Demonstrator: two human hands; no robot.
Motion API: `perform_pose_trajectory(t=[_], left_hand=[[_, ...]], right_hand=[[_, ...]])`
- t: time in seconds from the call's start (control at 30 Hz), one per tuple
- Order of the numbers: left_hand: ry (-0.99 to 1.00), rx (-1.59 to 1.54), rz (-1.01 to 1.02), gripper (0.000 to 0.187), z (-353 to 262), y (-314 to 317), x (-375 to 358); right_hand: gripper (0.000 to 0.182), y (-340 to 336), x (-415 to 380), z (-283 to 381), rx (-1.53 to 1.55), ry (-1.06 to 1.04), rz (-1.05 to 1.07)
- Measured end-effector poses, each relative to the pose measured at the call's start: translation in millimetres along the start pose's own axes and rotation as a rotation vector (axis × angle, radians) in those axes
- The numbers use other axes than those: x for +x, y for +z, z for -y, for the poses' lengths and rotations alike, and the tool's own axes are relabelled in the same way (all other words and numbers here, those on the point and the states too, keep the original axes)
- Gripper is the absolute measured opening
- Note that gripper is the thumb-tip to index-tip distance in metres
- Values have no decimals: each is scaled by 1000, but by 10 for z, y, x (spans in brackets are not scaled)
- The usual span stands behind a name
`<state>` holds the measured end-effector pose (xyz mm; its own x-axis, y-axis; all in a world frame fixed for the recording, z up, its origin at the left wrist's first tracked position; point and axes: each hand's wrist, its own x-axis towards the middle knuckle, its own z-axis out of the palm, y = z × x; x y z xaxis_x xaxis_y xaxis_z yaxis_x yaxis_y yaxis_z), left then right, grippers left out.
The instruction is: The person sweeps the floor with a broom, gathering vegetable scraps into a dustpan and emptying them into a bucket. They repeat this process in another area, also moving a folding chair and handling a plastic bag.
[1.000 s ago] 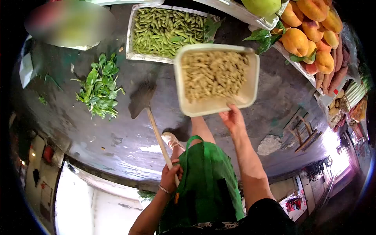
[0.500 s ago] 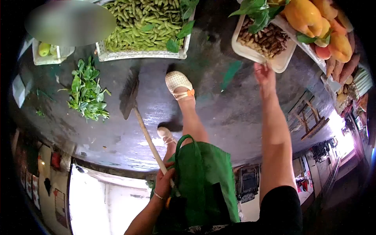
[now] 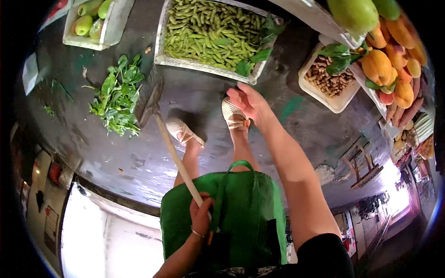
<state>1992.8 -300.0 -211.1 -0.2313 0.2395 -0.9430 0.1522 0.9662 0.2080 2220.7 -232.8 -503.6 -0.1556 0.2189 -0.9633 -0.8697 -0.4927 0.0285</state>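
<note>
My left hand point(image 3: 201, 214) is closed around the wooden handle of a broom point(image 3: 174, 155), in front of a green bag point(image 3: 245, 204) with loop handles. The broom's dark head rests on the floor beside a pile of leafy greens point(image 3: 119, 99). My right hand point(image 3: 248, 102) is empty with its fingers apart, over one of my light perforated shoes. Just beyond it stands a white crate point(image 3: 204, 69) of green bean pods point(image 3: 204, 44).
A white tray point(image 3: 342, 103) of peanuts point(image 3: 324, 76) stands at the right, by orange fruit point(image 3: 376, 67) and large green fruit. At the upper left is a white box point(image 3: 105, 41) of green fruit. A wooden stool-like frame point(image 3: 366, 173) lies farther right.
My right hand has moved left from the peanut tray to beside the bean crate. The rear foot has come forward. The view has shifted, and the broom head is now against the greens.
</note>
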Motion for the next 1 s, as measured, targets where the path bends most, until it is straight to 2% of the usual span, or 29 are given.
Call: perform_pose_trajectory(t=[0.07,0.17,0.2,0.27,0.4,0.43,0.47,0.53,0.6,0.7,0.73,0.77,0.83,0.9,0.97,1.0], left_hand=[[-77,-158,80,12,-112,-31,287],[-41,26,107,13,6,-229,481],[-119,-132,123,13,15,-199,436],[-103,-107,143,13,1,-190,429],[-72,-77,167,13,7,-229,458],[-66,-79,169,13,16,-244,460],[-63,-60,178,13,28,-256,464],[-63,-37,187,13,10,-251,468],[-111,12,174,14,-58,-208,457],[-169,-67,191,14,-74,-191,440],[-175,-59,187,14,-62,-206,458],[-174,-22,189,15,-53,-220,453],[-160,14,204,15,-66,-163,474],[-167,-37,206,15,-121,-156,424],[-165,-19,198,15,-146,-138,413],[-163,-8,186,15,-147,-117,424]], right_hand=[[29,244,324,-50,322,-25,55],[33,490,652,-139,531,-135,77],[33,527,649,-184,535,-132,64],[23,589,609,-134,604,-233,-34],[21,239,398,-141,594,-308,-81],[21,105,290,-115,575,-261,-125],[19,-252,365,-182,649,-282,123],[18,-412,195,-31,641,-294,-209],[23,-557,144,186,525,-388,-289],[23,-666,349,713,476,-483,-194],[24,-635,446,800,514,-424,-231],[25,-635,488,814,547,-365,-271],[25,-605,463,719,496,-438,-173],[28,-593,373,630,534,-404,-180],[31,-564,251,586,454,-492,-22],[35,-570,158,574,401,-433,-39]])
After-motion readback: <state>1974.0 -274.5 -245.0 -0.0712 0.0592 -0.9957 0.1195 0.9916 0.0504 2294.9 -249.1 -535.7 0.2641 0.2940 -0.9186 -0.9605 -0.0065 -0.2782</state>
